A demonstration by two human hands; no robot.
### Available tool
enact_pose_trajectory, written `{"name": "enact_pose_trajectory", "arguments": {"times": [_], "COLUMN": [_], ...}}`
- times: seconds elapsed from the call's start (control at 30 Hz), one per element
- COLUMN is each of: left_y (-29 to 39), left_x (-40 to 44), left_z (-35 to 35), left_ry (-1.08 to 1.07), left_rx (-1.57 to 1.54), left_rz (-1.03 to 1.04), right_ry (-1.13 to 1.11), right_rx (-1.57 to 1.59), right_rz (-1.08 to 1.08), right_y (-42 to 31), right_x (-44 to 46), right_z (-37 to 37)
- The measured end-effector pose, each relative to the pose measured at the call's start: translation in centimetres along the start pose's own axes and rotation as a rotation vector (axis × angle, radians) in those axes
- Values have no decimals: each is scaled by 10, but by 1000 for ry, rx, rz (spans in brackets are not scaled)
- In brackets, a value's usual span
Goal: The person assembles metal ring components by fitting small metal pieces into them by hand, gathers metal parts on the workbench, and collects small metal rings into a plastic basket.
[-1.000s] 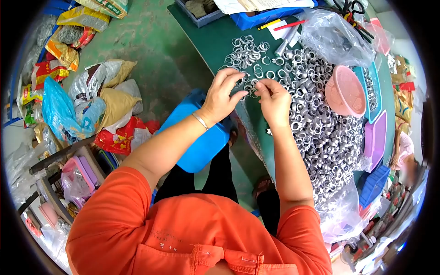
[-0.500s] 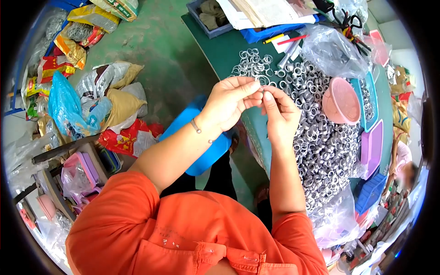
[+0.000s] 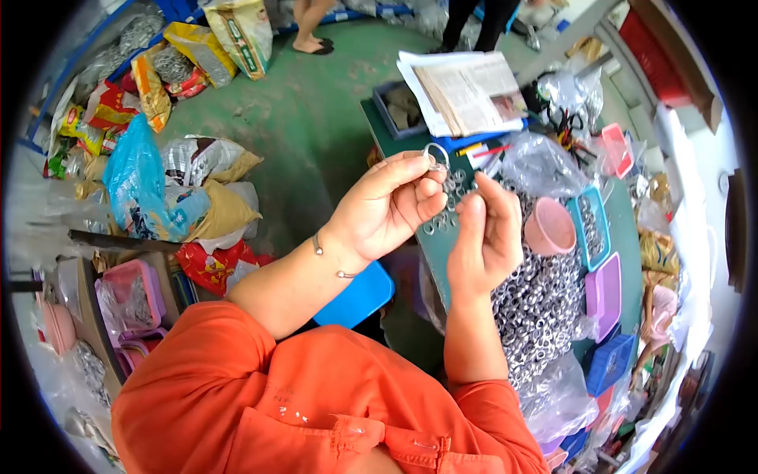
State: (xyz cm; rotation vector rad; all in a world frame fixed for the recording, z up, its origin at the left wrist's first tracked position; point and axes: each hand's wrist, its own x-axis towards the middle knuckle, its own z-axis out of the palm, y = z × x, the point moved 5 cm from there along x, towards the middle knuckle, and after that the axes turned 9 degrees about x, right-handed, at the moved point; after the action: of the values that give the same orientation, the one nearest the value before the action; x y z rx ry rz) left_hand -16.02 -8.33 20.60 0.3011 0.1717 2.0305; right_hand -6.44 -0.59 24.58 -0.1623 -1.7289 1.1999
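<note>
Between thumb and fingertips of my left hand (image 3: 387,197) is a thin shiny metal ring (image 3: 439,148), raised above the table's near edge. A small part at the ring's lower side is partly covered by the fingers. My right hand (image 3: 488,241) is just to the right, apart from the ring, thumb and fingers drawn together. Whatever it may pinch is hidden. Below and behind the hands, a large heap of grey metal rings (image 3: 537,304) covers the green table (image 3: 624,237). Some thinner, brighter rings (image 3: 455,186) lie near the left fingertips.
A pink bowl (image 3: 550,227) sits on the heap, beside a blue tray (image 3: 588,229) and a purple tray (image 3: 603,304). Open papers (image 3: 466,91) lie at the table's far end. A blue bin (image 3: 359,296) stands below my left arm. Filled sacks (image 3: 225,209) sit on the floor leftward.
My hands have separated, and the ring stays in my left hand, now held up in plain sight. The head view has tilted up, showing more floor and other people's legs.
</note>
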Motion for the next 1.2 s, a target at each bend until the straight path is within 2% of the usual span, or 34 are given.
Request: {"name": "enact_pose_trajectory", "arguments": {"times": [0.03,0.1,0.17,0.23,0.37,0.43,0.67,0.73,0.97,1.03,1.07,1.2], "left_y": [8,21,36,51,82,95,124,128,142,147,149,156], "left_x": [-4,-11,-19,-25,-40,-47,-57,-58,-59,-62,-62,-60], "left_z": [6,19,36,38,48,49,50,49,54,53,57,57], "left_ry": [-22,-46,-17,20,-166,-57,-133,-48,-175,-32,-149,-167], "left_rx": [15,-257,-309,-193,-308,-336,-314,-325,-250,-226,-258,-332], "left_rz": [27,-7,2,45,23,37,71,68,66,101,79,74], "right_ry": [6,-83,-129,-242,-258,-275,-298,-319,-302,-295,-287,-214], "right_rx": [-56,-203,-185,-283,-354,-387,-438,-476,-498,-514,-514,-492], "right_rz": [-128,-349,-443,-505,-646,-666,-661,-647,-646,-660,-669,-692], "right_y": [-16,-56,-72,-82,-96,-104,-114,-118,-130,-134,-135,-138], "right_x": [2,11,17,21,23,22,21,22,24,24,24,24], "right_z": [8,31,57,82,123,138,169,175,189,192,194,198]}}
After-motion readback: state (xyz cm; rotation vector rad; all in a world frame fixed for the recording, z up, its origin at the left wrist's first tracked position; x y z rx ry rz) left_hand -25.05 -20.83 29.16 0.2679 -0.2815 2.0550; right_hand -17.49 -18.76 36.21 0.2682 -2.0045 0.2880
